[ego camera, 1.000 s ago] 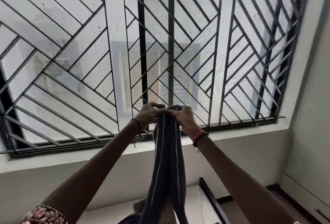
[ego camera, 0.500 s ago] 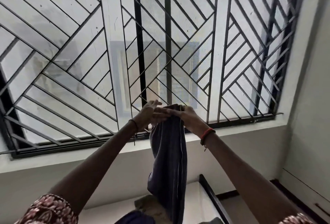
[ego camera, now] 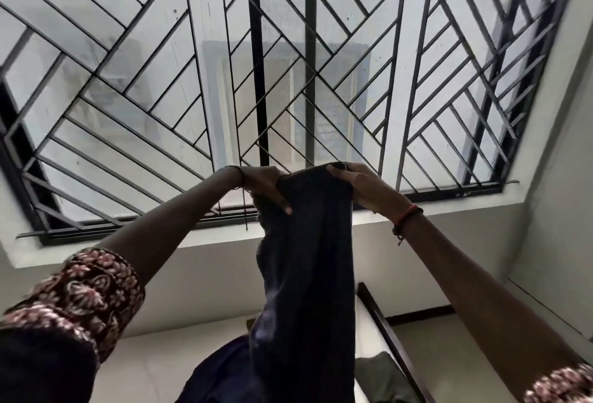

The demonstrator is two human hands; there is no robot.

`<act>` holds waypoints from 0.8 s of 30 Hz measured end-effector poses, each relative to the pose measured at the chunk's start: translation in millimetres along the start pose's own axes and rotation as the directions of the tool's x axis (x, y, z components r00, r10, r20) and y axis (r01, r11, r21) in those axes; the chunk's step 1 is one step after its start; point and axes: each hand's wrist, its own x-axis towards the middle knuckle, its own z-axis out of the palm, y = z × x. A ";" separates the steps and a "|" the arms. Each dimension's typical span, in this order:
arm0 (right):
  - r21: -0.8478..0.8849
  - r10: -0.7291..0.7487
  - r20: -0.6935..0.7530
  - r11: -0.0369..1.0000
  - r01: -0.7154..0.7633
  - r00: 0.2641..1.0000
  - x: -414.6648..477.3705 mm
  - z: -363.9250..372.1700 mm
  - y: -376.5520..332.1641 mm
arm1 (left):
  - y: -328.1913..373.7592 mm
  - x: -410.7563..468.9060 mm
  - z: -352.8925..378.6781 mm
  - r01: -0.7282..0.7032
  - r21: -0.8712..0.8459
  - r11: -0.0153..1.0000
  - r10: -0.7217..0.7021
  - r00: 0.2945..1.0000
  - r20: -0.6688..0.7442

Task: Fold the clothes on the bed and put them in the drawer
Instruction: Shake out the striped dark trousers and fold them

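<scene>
A dark navy garment (ego camera: 308, 268) hangs down in front of me, held up by its top edge at arm's length. My left hand (ego camera: 264, 186) grips the top left corner, fingers curled over the cloth. At the top right corner, my right hand (ego camera: 359, 187) grips the same edge. The cloth is spread between the two hands and its lower end drops out of view. The white bed (ego camera: 167, 357) lies below, partly hidden by the garment. An olive green garment (ego camera: 382, 377) rests on the bed at the lower right. No drawer is in view.
A large window with a black diagonal grille (ego camera: 288, 81) fills the wall ahead, above a white sill (ego camera: 224, 232). A dark wooden bed frame rail (ego camera: 385, 335) runs along the bed's right side. A pale wall (ego camera: 558, 210) stands at the right.
My hands, which were together pinching the top of the bunched garment, have moved apart. The top edge is now spread wide between them.
</scene>
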 end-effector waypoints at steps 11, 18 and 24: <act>-0.701 0.016 0.066 0.713 0.035 0.998 -18.2 -19.9 25.1 | -1.9 -16.2 30.7 0.084 0.053 0.995 -0.088 0.994 0.061; -0.903 0.031 0.114 0.421 0.091 0.993 -30.6 2.7 46.9 | -0.3 -24.1 60.9 0.063 0.148 0.987 -0.065 0.998 0.009; -0.917 0.088 0.084 0.397 0.043 0.993 -46.5 24.9 55.8 | 3.7 -36.9 65.7 0.040 0.216 0.976 -0.072 0.987 0.144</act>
